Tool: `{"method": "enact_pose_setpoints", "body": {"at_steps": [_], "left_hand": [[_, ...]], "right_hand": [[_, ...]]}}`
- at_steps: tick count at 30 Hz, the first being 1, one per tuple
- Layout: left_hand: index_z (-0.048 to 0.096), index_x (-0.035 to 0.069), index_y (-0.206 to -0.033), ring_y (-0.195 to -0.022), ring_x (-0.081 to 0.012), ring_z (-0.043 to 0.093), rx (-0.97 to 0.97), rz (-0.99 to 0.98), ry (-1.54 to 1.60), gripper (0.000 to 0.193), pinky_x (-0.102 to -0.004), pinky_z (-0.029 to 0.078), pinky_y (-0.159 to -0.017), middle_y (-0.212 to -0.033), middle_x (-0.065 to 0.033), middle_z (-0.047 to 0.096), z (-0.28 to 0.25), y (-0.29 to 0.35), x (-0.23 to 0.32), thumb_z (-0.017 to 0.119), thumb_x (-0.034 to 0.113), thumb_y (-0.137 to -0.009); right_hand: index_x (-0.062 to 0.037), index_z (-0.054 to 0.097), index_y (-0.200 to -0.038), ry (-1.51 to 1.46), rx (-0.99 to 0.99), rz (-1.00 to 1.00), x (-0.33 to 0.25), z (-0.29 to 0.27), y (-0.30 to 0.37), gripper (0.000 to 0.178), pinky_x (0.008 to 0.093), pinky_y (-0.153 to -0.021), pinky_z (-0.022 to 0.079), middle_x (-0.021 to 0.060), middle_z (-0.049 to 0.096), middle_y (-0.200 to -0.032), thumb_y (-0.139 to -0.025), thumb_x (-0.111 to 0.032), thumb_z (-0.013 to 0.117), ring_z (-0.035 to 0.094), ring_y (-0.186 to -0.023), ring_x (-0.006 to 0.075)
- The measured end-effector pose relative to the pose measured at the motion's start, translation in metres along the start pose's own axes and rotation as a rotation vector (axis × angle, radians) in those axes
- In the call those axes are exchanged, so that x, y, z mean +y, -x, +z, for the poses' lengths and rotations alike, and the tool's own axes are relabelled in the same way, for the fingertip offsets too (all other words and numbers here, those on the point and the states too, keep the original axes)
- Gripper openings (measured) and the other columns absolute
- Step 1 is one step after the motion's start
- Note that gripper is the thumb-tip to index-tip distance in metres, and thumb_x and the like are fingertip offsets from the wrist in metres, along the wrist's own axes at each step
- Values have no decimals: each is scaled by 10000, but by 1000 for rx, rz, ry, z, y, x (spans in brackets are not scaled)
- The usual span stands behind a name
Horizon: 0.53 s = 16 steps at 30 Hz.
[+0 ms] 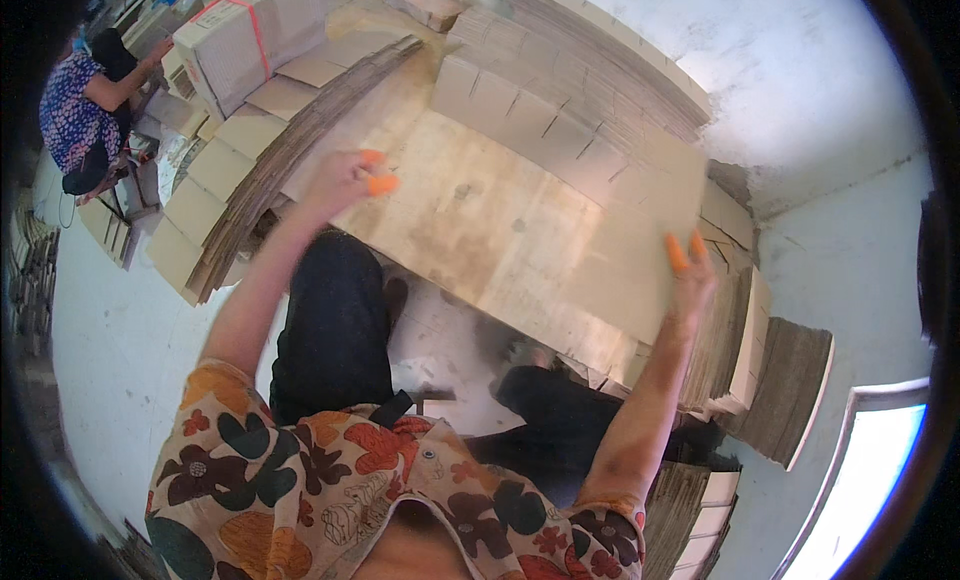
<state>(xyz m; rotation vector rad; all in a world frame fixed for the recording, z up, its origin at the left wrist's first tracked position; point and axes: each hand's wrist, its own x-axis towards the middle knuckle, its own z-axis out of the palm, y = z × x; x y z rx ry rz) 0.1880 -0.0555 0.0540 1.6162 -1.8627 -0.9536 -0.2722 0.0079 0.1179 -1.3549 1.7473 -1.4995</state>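
Observation:
My right hand (692, 280), with orange covers on two fingertips, grips the right edge of a flat tan cardboard sheet (635, 250). The sheet is slightly blurred and lies over the right part of a low plywood board (470, 210). Above the board's left end, my left hand (345, 183) holds nothing. Its thumb and forefinger, also in orange covers, stand apart, while the other fingers curl in. Just beyond the board, a row of slotted cardboard pieces (520, 110) stretches from the middle toward the right.
Fanned cardboard stacks lie at the left (225, 165), at the far back (620, 55) and at the right (780, 380). A large taped carton (250, 45) sits at the back left. Beside it, another person (85, 110) in a patterned top bends forward. My knees are under the board's near edge.

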Motion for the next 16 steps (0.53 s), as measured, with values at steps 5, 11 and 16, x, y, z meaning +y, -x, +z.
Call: {"method": "enact_pose_setpoints", "body": {"at_steps": [5,11,16], "left_hand": [[609,7,-1108,-778,-106,599,-177,-125,958,411,-255,492,-669,-965,-65,659,116,-4,64,713,239,-785],[639,1,-964,-771,-116,632,-204,-125,1270,242,-235,497,-679,-880,-52,670,175,-31,91,722,120,-770],[607,-39,-997,-805,-168,645,-36,-125,1328,239,-260,520,-785,-912,-92,665,191,-76,112,682,48,-787]], "right_hand": [[79,424,-1300,-313,-309,-36,-8,69,12,464,278,-828,476,92,620,-876,-865,-18,554,567,-887,143],[75,419,-1306,-25,-377,41,-8,75,11,598,180,-658,441,13,531,-606,-788,-27,701,511,-647,63],[21,291,-1401,-4,-422,-124,9,40,8,736,156,-800,441,115,667,-1002,-812,-129,707,582,-941,80]]}}
